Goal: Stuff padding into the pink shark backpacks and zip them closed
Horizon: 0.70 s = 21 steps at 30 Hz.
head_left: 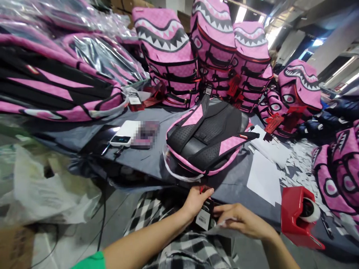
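In front of my lap, my left hand (196, 201) pinches the top of a black hang tag (204, 216) with a white barcode label; a bit of red shows at the fingertips. My right hand (242, 220) is closed beside the tag's right edge, with a thin pale sheet (224, 225) between its fingers. Just beyond both hands, a pink and black backpack (202, 138) lies on the table with its straps and padded back facing up. A whitish strip curves along its near left edge.
Pink shark-mouth backpacks (168, 56) stand stacked behind, with plastic-wrapped ones (103, 56) at left. A white power bank (125, 133) lies on the grey table (153, 160). At right are a red tape dispenser (293, 213), white paper (263, 175) and scattered white strips (300, 160).
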### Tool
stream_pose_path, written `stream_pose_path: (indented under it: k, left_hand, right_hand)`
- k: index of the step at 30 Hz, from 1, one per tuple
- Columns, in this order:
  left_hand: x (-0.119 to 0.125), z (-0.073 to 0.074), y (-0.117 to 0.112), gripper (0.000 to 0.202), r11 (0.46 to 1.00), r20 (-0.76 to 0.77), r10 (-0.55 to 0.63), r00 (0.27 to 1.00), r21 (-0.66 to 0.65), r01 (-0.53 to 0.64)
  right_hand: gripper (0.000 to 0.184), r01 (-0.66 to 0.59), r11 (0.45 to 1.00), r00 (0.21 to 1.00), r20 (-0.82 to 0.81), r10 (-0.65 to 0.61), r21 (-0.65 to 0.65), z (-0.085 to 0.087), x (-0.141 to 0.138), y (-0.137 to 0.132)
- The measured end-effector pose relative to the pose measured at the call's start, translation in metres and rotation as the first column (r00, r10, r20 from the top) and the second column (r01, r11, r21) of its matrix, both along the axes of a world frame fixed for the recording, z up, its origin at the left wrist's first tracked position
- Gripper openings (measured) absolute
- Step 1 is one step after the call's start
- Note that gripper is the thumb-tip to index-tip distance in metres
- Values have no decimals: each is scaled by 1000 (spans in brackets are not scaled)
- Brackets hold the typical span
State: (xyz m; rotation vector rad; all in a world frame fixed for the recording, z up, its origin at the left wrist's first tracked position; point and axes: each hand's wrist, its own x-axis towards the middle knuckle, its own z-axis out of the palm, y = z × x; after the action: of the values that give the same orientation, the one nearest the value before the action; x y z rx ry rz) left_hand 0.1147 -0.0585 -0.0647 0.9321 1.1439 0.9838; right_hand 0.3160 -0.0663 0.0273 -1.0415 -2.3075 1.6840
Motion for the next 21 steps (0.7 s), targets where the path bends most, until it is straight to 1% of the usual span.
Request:
stream_pose_path:
  k: [2,3,4,5,7,8,9,10,11,12,13,14,15,16,17,18,19,20,21]
  left_hand:
    - [-6,-4,-4,47,995,-69,91,993,56,-87]
    - [-11,-5,-7,47,989,-98,130,987,83,-122]
    - [-15,-4,-10,47,983,-122,160,979,104,-148]
    - [-19,-2,-14,47,979,-146,178,973,127,-160]
    - [-23,4,-22,44,969,-195,174,965,207,-133]
    - [-22,8,-26,42,958,-227,159,961,269,-95]
    - [-20,11,-30,38,939,-268,136,954,341,-38]
    - [-16,12,-34,31,908,-317,110,942,417,34]
    - [-11,13,-37,23,866,-380,89,921,487,117]
    - [-5,12,-38,20,817,-460,78,884,538,208]
    - [1,10,-39,23,773,-558,75,827,557,306]
    - [7,8,-39,28,738,-661,74,746,540,405]
    - [11,5,-38,30,715,-754,74,653,497,492]
    - [14,3,-37,29,700,-820,72,568,448,557]
    - [14,2,-35,26,691,-852,71,519,417,591]
    - [13,1,-34,24,689,-848,75,525,425,588]
    - [10,0,-34,23,700,-805,87,587,469,539]
    - [5,-1,-34,23,730,-721,112,683,527,436]
    - [0,-2,-34,21,776,-606,165,778,567,277]
  right_hand:
    - [40,177,984,982,70,-176,-13,16,26,5]
    - [42,252,968,962,109,-251,12,20,36,10]
    - [44,292,955,944,144,-296,49,21,42,16]
    - [46,296,951,936,173,-308,91,19,44,22]
    - [53,247,957,938,210,-275,150,5,33,34]
    - [57,239,957,940,208,-270,164,-5,22,39]
    - [61,260,950,939,186,-290,170,-15,9,45]
    - [63,314,935,930,142,-338,165,-24,-5,49]
    - [65,382,912,914,82,-396,149,-31,-18,53]
    - [65,450,884,891,13,-455,124,-37,-31,55]
    - [65,498,862,867,-48,-496,91,-39,-41,56]
    - [64,520,852,853,-91,-514,58,-40,-49,56]
    - [62,521,853,850,-110,-515,35,-39,-55,55]
    - [59,519,854,851,-110,-513,38,-37,-59,53]
    - [54,530,845,847,-96,-523,71,-34,-62,51]
    - [48,549,827,836,-82,-542,124,-33,-65,50]
    - [42,567,804,823,-75,-564,178,-32,-66,49]
    - [36,584,781,809,-78,-583,220,-32,-67,48]
    - [32,595,768,800,-85,-594,238,-33,-68,48]
